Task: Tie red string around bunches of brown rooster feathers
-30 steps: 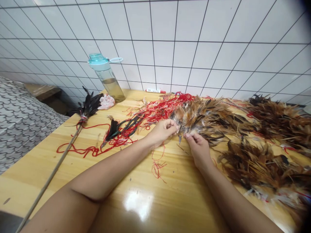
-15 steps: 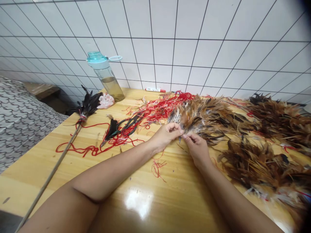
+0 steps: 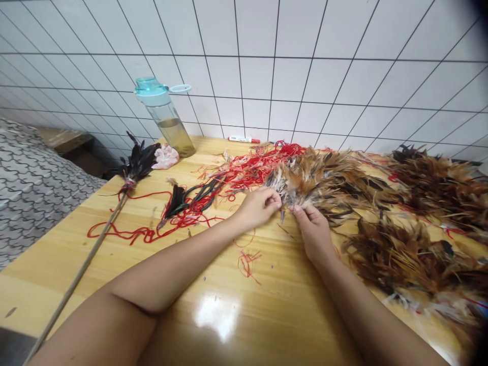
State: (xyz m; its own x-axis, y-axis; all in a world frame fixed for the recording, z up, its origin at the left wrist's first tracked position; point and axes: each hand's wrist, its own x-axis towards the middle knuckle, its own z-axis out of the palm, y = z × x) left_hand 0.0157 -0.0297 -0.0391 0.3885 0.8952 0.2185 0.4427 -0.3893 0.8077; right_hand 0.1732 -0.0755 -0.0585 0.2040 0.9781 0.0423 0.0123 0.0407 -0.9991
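Observation:
At the front edge of a pile of brown feathers [image 3: 328,175], my two hands work close together. The fingers of my left hand [image 3: 261,206] are curled, thumb against forefinger; whatever lies between them is too small to make out. My right hand [image 3: 314,229] pinches a small greyish feather [image 3: 293,197] at the pile's near left side. A narrow gap separates the fingertips. Behind and left of them spreads a tangle of red string [image 3: 253,168].
Left lie black-handled scissors [image 3: 208,193] and a stick [image 3: 91,254] with black feathers [image 3: 139,160] tied on. A water bottle [image 3: 173,127] and marker [image 3: 244,140] are near the tiled wall. Brown feather bundles [image 3: 412,254] lie right on the wooden table [image 3: 171,320].
My fingertips, nearly touching before, have moved apart. The left hand has shifted slightly left, and the right slightly right. The feather pile and other things stay where they were.

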